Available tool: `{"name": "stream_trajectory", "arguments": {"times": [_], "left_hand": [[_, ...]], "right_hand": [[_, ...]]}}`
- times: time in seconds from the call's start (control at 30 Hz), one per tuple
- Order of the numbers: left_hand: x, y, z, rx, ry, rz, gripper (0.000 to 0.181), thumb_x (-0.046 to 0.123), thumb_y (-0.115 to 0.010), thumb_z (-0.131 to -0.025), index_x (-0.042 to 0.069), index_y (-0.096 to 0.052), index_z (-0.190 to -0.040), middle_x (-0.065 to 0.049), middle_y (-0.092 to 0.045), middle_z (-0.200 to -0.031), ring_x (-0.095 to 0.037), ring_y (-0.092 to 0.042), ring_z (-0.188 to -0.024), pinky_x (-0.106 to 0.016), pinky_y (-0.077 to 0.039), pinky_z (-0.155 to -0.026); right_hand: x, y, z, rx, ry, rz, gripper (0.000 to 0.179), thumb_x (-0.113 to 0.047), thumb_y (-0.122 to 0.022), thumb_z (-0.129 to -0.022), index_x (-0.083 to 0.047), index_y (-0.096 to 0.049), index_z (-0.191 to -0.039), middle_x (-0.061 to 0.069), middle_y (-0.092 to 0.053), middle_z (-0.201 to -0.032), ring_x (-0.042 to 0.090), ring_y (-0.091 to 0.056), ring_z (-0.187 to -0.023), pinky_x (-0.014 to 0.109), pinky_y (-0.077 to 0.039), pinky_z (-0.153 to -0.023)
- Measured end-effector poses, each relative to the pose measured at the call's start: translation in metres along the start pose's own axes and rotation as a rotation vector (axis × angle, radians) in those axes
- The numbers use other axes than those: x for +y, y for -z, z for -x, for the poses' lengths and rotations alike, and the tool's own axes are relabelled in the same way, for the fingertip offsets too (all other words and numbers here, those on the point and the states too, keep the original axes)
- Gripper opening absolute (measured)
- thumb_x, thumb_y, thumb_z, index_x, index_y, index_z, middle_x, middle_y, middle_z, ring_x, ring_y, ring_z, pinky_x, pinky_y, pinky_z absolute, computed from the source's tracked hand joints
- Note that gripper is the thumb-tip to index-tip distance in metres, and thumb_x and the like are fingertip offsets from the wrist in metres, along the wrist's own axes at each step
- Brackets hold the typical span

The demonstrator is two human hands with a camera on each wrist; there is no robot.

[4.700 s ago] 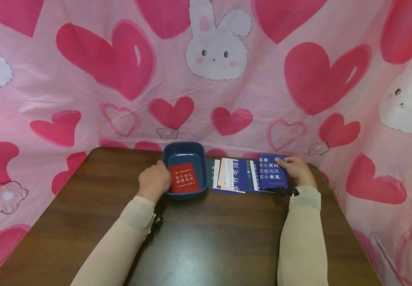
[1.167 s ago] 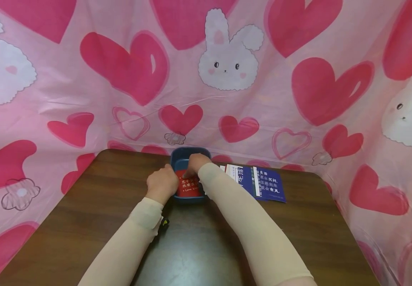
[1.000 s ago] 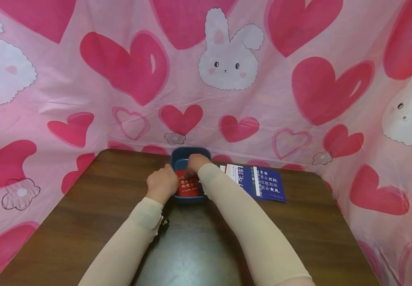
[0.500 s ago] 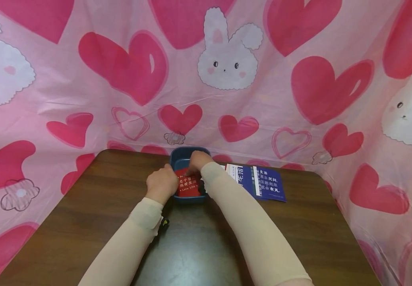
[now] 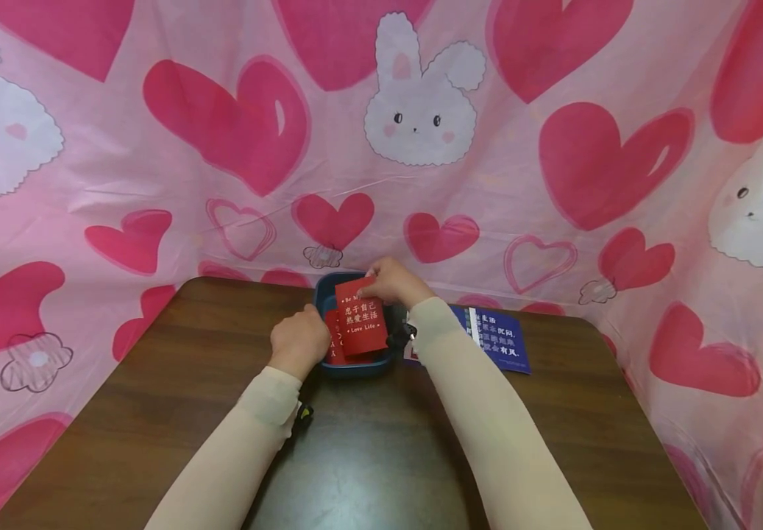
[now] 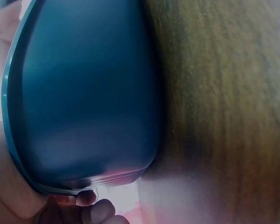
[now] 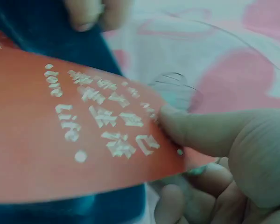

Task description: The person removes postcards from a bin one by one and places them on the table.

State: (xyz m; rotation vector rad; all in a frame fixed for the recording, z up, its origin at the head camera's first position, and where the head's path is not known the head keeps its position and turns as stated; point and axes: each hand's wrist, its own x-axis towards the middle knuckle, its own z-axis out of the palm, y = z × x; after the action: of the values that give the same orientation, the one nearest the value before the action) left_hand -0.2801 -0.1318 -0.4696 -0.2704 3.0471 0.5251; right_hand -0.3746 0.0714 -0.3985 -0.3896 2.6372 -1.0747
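Note:
A red card [image 5: 364,327] with white lettering is tilted above the dark blue rectangular container [image 5: 357,370]. My right hand [image 5: 396,282] pinches the card's upper right corner; in the right wrist view the thumb [image 7: 196,133] lies on the printed face and the fingers are behind. Another red card [image 5: 334,349] lies in the container, mostly covered by the held one. My left hand [image 5: 299,343] grips the container's left rim. In the left wrist view the container's outer wall [image 6: 88,93] fills much of the picture, with curled fingertips beyond its end.
To the right of the container, blue and white cards [image 5: 502,343] lie overlapping on the brown wooden table [image 5: 381,456], partly hidden by my right forearm. A pink cloth [image 5: 414,191] with hearts and rabbits hangs behind the table and at both sides.
My right hand went from the card row into the container, and has now lifted a red card up and slightly right, exposing another red card. My left hand stays on the rim.

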Motion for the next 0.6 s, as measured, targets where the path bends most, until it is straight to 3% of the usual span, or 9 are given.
{"name": "stream_trajectory", "arguments": {"times": [0.13,0.23,0.33,0.5,0.6], "left_hand": [[0.001,-0.001,0.000,0.010,0.004,-0.004,0.053,0.037,-0.069,-0.105,-0.003,-0.059,-0.138,-0.020,-0.075,-0.099,-0.037,-0.072,-0.079,-0.053,-0.067,-0.070],[0.002,-0.003,0.000,0.024,-0.002,-0.015,0.050,0.035,-0.067,-0.105,-0.003,-0.060,-0.137,-0.023,-0.077,-0.104,-0.039,-0.074,-0.084,-0.056,-0.068,-0.074],[0.003,-0.004,0.000,0.030,-0.003,-0.021,0.051,0.036,-0.067,-0.105,-0.003,-0.060,-0.137,-0.024,-0.078,-0.108,-0.040,-0.075,-0.086,-0.058,-0.068,-0.077],[0.003,-0.003,0.000,0.026,0.000,-0.020,0.055,0.039,-0.071,-0.104,-0.003,-0.059,-0.138,-0.023,-0.077,-0.108,-0.039,-0.074,-0.086,-0.057,-0.069,-0.078],[0.002,-0.001,0.000,0.028,0.003,-0.019,0.055,0.038,-0.071,-0.103,-0.004,-0.059,-0.138,-0.024,-0.077,-0.107,-0.039,-0.074,-0.086,-0.058,-0.069,-0.078]], "right_hand": [[0.021,0.022,0.014,0.055,-0.033,-0.141,0.041,-0.033,-0.092,-0.096,-0.011,-0.076,-0.126,0.010,-0.080,-0.119,0.028,-0.078,-0.105,0.047,-0.070,-0.097],[0.040,0.038,0.026,0.111,-0.024,-0.216,0.043,-0.035,-0.093,-0.096,-0.011,-0.075,-0.125,0.006,-0.078,-0.108,0.024,-0.075,-0.099,0.051,-0.069,-0.100],[0.063,0.052,0.040,0.166,-0.010,-0.275,0.036,-0.032,-0.091,-0.098,-0.007,-0.073,-0.115,0.001,-0.072,-0.088,0.019,-0.070,-0.087,0.051,-0.069,-0.097],[0.101,0.077,0.064,0.260,-0.032,-0.375,0.029,-0.026,-0.090,-0.099,-0.006,-0.070,-0.104,-0.008,-0.074,-0.079,0.011,-0.069,-0.079,0.036,-0.069,-0.086],[0.120,0.091,0.077,0.300,-0.054,-0.372,0.027,-0.026,-0.091,-0.099,-0.008,-0.071,-0.102,-0.011,-0.078,-0.080,0.009,-0.071,-0.079,0.030,-0.065,-0.081]]}}
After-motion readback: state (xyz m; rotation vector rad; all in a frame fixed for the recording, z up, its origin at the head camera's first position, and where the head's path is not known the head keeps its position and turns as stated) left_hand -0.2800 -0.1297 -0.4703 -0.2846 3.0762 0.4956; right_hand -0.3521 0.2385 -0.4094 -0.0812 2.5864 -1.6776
